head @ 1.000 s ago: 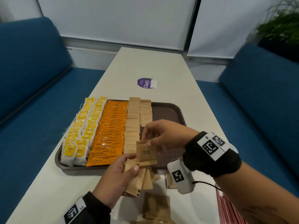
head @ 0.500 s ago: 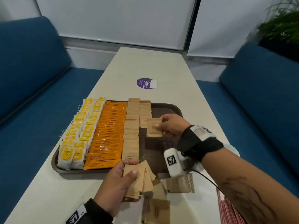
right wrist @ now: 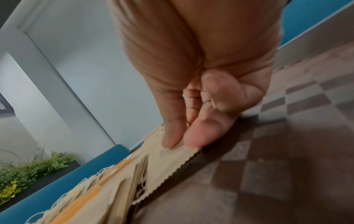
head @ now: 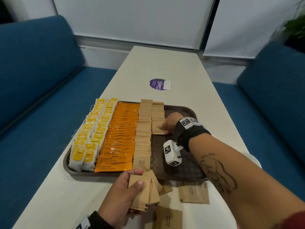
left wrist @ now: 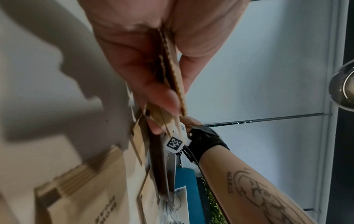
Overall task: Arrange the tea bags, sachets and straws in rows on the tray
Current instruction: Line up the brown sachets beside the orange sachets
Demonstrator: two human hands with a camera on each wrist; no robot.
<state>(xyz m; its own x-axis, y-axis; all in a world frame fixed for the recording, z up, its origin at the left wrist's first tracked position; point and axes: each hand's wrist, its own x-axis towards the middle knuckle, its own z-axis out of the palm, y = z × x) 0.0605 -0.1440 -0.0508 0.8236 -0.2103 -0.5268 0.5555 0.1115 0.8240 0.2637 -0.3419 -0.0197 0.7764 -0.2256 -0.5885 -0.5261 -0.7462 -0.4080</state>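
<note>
Brown sugar sachet (head: 158, 129) lies flat on the tray (head: 184, 175), at the near end of the short second brown row (head: 158, 111), just right of the full brown sugar row (head: 144, 134). Right hand (head: 170, 122) is on it: fingertips (right wrist: 193, 141) and thumb rest on its right edge, fingers straight and close together, pressing rather than pinching. Wrist view shows the sachet's serrated edge (right wrist: 166, 174) against the dark tray floor.

Left hand (head: 123, 195) sits at the near edge of the tray, over the table (head: 54, 192). It grips a fanned stack of brown sachets (head: 142, 192), thumb on top, fingers curled underneath; left wrist view confirms the stack (left wrist: 170, 72) clamped between thumb and fingers.

Tray layout, left to right: two rows of yellow-tagged tea bags (head: 92, 131), one row of orange coffee sachets (head: 120, 134), the full brown sugar row, then the short row. Right part of the tray floor is bare checker pattern.

Loose brown sachets on the table near the tray: one (head: 194, 192) to the right of the left hand, another (head: 168, 219) nearer the person, one partly under the stack.

Beyond the tray: purple round sticker (head: 157, 84) on the tabletop. Blue benches (head: 33, 76) on both sides, plant (head: 297, 28) far right.
</note>
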